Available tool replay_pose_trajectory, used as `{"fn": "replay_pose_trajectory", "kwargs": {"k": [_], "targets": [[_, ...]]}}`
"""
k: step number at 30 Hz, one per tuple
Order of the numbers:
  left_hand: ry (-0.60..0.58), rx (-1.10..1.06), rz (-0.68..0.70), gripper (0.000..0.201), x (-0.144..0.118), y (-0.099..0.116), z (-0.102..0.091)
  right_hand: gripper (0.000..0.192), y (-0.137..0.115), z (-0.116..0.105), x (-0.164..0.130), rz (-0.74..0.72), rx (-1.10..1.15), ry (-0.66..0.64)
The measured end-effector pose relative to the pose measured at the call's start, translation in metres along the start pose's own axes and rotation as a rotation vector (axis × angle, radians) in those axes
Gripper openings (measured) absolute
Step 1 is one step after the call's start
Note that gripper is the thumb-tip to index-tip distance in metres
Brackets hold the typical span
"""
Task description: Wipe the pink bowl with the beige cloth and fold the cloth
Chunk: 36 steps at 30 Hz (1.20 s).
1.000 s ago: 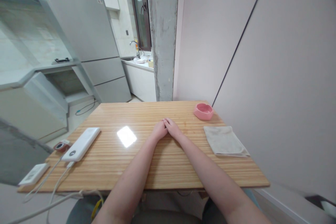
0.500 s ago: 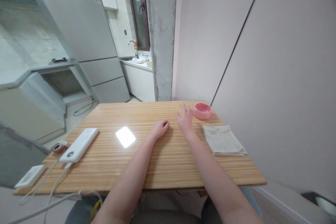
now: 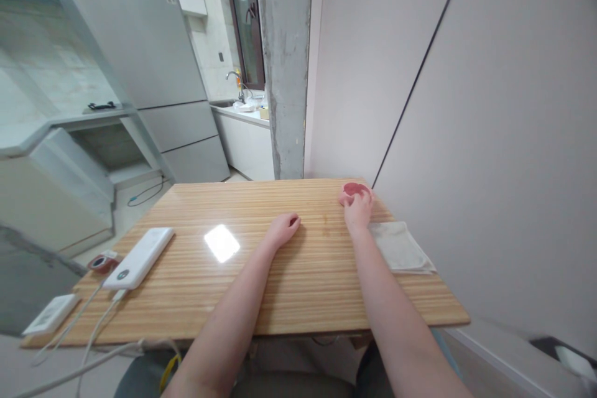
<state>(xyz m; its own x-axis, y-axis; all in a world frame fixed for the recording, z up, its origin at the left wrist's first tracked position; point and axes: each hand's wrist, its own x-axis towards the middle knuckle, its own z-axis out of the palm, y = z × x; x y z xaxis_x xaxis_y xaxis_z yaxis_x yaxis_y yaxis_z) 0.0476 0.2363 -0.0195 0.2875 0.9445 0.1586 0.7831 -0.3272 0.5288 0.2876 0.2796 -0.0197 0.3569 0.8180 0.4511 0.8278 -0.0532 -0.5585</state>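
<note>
Since half a second ago the right hand (image 3: 357, 208) has travelled from the bare wood toward the far right corner of the table (image 3: 261, 286) and now sits on the pink dish (image 3: 355, 189), where before its fingers were spread just short of it. That dish lies at about one o'clock from the person, close to the far edge, and only its darker inside and a sliver of rim show above the knuckles; the hand covers its near side. The fingers curl over the near rim in a loose grasp, touching it, though from here I cannot tell whether the dish is lifted off the wood or resting on it. The left hand (image 3: 282, 227) has not shifted: it lies at twelve o'clock near the middle of the table, fingers curled in a soft, loose fist, knuckles down on the wood and holding nothing. It is well apart from the dish, which sits to its right and a little farther away. Just beside the right wrist, at two o'clock, a folded beige cloth (image 3: 401, 249) lies flat, its near-left corner partly under the forearm. Over at ten o'clock a white power bank (image 3: 138, 257) rests with its cable trailing off the near edge.
</note>
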Motion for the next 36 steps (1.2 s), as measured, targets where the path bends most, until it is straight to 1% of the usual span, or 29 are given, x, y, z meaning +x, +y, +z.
{"fn": "replay_pose_trajectory", "kwargs": {"k": [1,3,4,6,7,8,10,12,14,15,17,18,19,22,25,27,30,33,36], "targets": [[0.015,-0.012,0.006,0.026,0.0,0.001,0.0,0.027,-0.002,0.002,0.0,-0.03,0.034,-0.004],[0.109,-0.027,0.045,0.023,-0.001,0.004,-0.002,0.021,-0.011,0.007,-0.002,-0.114,0.119,-0.047],[0.176,-0.018,0.079,0.027,-0.002,0.006,-0.005,0.018,-0.019,0.01,-0.006,-0.174,0.167,-0.083],[0.303,0.037,0.147,0.047,-0.005,0.011,-0.011,0.014,-0.039,0.016,-0.018,-0.323,0.262,-0.181],[0.346,0.077,0.162,0.054,-0.006,0.012,-0.014,0.014,-0.049,0.019,-0.025,-0.391,0.307,-0.23],[0.368,0.116,0.163,0.054,-0.007,0.013,-0.017,0.015,-0.059,0.021,-0.033,-0.453,0.35,-0.278],[0.346,0.174,0.17,0.04,-0.009,0.013,-0.023,0.016,-0.076,0.023,-0.048,-0.541,0.419,-0.35],[0.275,0.195,0.215,0.021,-0.008,0.009,-0.028,0.015,-0.087,0.021,-0.058,-0.605,0.473,-0.399],[0.227,0.189,0.263,0.012,-0.008,0.002,-0.034,0.017,-0.091,0.017,-0.063,-0.641,0.524,-0.426],[0.236,0.182,0.261,0.01,-0.008,-0.002,-0.038,0.022,-0.091,0.015,-0.063,-0.64,0.545,-0.429],[0.31,0.182,0.201,0.009,-0.01,-0.014,-0.05,0.037,-0.089,0.012,-0.061,-0.593,0.559,-0.405],[0.363,0.192,0.152,0.01,-0.012,-0.021,-0.058,0.043,-0.087,0.012,-0.059,-0.558,0.548,-0.386],[0.419,0.211,0.096,0.01,-0.016,-0.031,-0.066,0.044,-0.085,0.013,-0.057,-0.525,0.528,-0.371],[0.578,0.302,-0.089,0.013,-0.029,-0.065,-0.092,0.035,-0.079,0.016,-0.052,-0.456,0.449,-0.365],[0.679,0.393,-0.26,0.023,-0.046,-0.1,-0.108,0.029,-0.074,0.016,-0.047,-0.411,0.323,-0.394],[0.706,0.427,-0.354,0.024,-0.055,-0.117,-0.111,0.028,-0.071,0.011,-0.043,-0.352,0.174,-0.409],[0.722,0.417,-0.445,0.021,-0.061,-0.131,-0.108,0.028,-0.063,-0.003,-0.034,-0.214,-0.044,-0.421],[0.733,0.374,-0.451,0.019,-0.061,-0.135,-0.104,0.033,-0.045,-0.021,-0.023,-0.091,-0.185,-0.421],[0.72,0.336,-0.442,0.017,-0.057,-0.133,-0.102,0.036,-0.02,-0.033,-0.012,0.028,-0.293,-0.434]]}}
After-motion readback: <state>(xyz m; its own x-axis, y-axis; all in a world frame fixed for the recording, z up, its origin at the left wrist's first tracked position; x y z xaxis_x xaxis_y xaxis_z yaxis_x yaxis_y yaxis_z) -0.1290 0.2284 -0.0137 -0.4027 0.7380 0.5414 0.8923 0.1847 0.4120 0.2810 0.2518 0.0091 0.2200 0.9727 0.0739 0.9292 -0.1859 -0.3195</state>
